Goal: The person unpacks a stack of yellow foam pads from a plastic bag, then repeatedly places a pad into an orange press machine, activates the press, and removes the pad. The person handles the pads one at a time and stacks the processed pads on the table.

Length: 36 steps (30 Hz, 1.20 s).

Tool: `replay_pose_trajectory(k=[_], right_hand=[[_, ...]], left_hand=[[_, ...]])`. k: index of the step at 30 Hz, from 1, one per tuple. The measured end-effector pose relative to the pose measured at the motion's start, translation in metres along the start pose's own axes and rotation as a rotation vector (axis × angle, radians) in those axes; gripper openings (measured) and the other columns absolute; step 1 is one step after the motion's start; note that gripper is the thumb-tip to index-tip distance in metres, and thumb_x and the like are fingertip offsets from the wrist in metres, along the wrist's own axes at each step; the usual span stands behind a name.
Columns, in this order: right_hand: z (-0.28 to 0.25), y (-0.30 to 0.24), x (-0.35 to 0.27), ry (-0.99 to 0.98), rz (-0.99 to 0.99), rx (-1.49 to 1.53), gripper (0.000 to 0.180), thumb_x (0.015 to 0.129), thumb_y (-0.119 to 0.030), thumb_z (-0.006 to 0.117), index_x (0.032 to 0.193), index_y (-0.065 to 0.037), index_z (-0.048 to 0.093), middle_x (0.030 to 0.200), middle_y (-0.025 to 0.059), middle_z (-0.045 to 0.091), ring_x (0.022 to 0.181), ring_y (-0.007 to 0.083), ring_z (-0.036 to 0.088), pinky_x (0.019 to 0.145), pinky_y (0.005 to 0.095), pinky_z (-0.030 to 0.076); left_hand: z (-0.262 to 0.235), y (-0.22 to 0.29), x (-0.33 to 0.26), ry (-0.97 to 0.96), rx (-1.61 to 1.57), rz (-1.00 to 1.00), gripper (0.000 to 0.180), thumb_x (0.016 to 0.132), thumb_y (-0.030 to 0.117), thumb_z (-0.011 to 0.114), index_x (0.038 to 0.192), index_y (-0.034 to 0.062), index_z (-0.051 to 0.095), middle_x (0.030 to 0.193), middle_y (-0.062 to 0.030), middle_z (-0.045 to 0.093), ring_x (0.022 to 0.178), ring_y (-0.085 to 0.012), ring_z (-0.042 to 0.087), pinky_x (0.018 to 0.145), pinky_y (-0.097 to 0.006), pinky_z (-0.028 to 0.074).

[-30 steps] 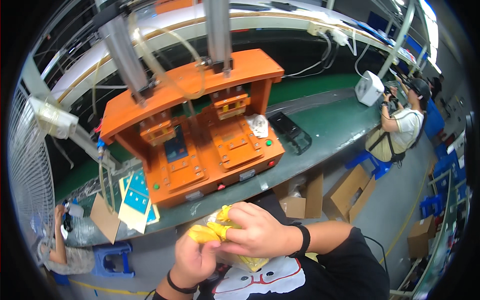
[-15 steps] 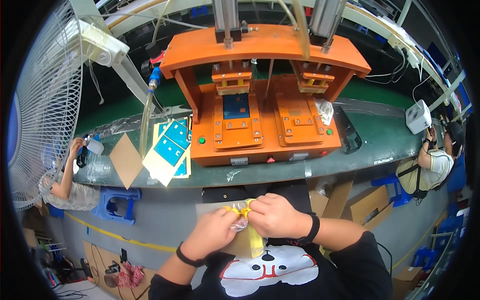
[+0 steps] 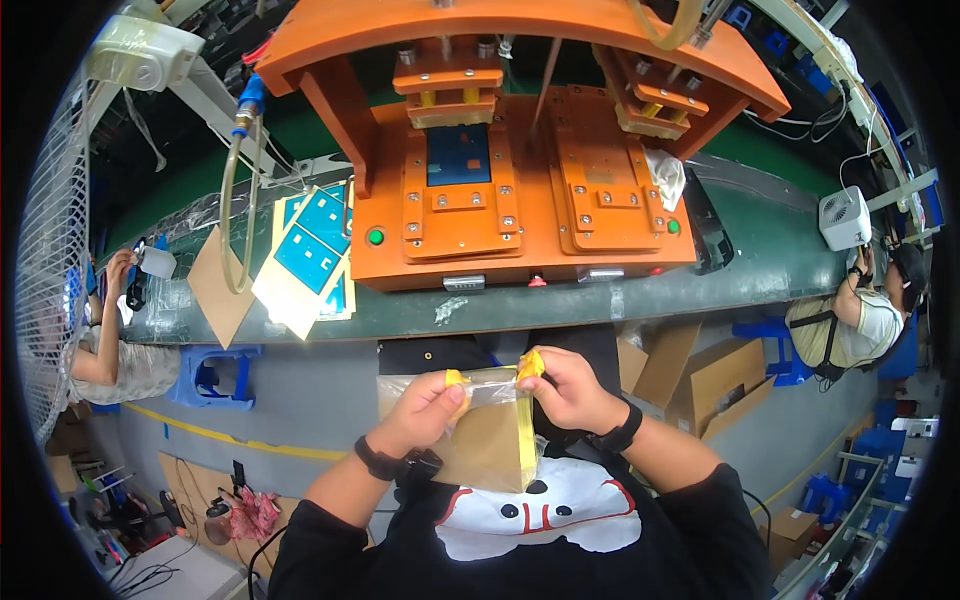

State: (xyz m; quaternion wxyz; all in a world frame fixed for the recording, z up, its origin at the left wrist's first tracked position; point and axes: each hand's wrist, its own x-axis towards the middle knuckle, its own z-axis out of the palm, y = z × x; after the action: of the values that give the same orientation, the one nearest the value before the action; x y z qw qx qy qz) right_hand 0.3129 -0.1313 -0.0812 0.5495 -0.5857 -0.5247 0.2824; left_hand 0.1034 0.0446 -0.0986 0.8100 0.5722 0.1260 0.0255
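You are pinching the top edge of the clear bag (image 3: 490, 425) at both corners, left hand (image 3: 425, 410) and right hand (image 3: 570, 390) level with each other, so the bag is hanging flat below your fingers, against your chest, short of the orange press (image 3: 520, 190).

Clear plastic bag (image 3: 487, 425) holding flat brown sheet, possibly card; yellow strip down right edge; held over lap.

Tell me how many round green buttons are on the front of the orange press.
2: one green button at the left front corner of the orange press, another at the right front corner. Others may be hidden.
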Motion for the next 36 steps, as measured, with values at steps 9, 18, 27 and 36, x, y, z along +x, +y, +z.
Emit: replay_pose_trajectory(k=[9,18,27,36], right_hand=[[-0.004,0.005,0.004,-0.015,0.081,0.056,0.008,0.101,-0.008,0.065,0.097,-0.001,0.064,0.093,0.0132,0.054,0.084,0.0283,0.053,0.077,0.0360,0.046],[0.005,0.011,0.004,0.127,0.028,0.033,0.008,0.097,-0.006,0.071,0.098,-0.001,0.065,0.098,0.0138,0.054,0.087,0.0292,0.053,0.078,0.0356,0.046],[0.026,0.025,-0.020,0.208,0.496,0.236,0.064,0.094,-0.025,0.083,0.142,0.004,0.052,0.126,0.0147,0.060,0.115,0.0212,0.062,0.097,0.0336,0.054],[0.023,-0.019,0.004,-0.197,0.682,0.403,0.072,0.085,-0.038,0.086,0.125,0.013,0.054,0.108,0.0193,0.073,0.097,0.0280,0.073,0.084,0.0384,0.058]], left_hand=[[0.046,0.056,0.027,0.232,0.929,0.347,0.034,0.092,0.022,0.077,0.116,0.0008,0.066,0.119,-0.0148,0.066,0.114,-0.0310,0.058,0.093,-0.043,0.050],[0.034,0.049,0.047,0.021,1.351,0.286,0.029,0.082,0.014,0.076,0.107,0.0005,0.073,0.103,-0.0169,0.072,0.097,-0.0360,0.071,0.089,-0.047,0.056],[0.020,0.038,0.067,0.127,1.398,0.362,0.021,0.090,0.012,0.077,0.077,0.0046,0.063,0.073,-0.0142,0.064,0.065,-0.0371,0.065,0.059,-0.046,0.055],[0.036,0.074,0.071,0.091,1.299,0.505,0.022,0.089,0.022,0.080,0.090,0.0016,0.072,0.086,-0.0189,0.068,0.088,-0.0395,0.067,0.079,-0.052,0.054]])
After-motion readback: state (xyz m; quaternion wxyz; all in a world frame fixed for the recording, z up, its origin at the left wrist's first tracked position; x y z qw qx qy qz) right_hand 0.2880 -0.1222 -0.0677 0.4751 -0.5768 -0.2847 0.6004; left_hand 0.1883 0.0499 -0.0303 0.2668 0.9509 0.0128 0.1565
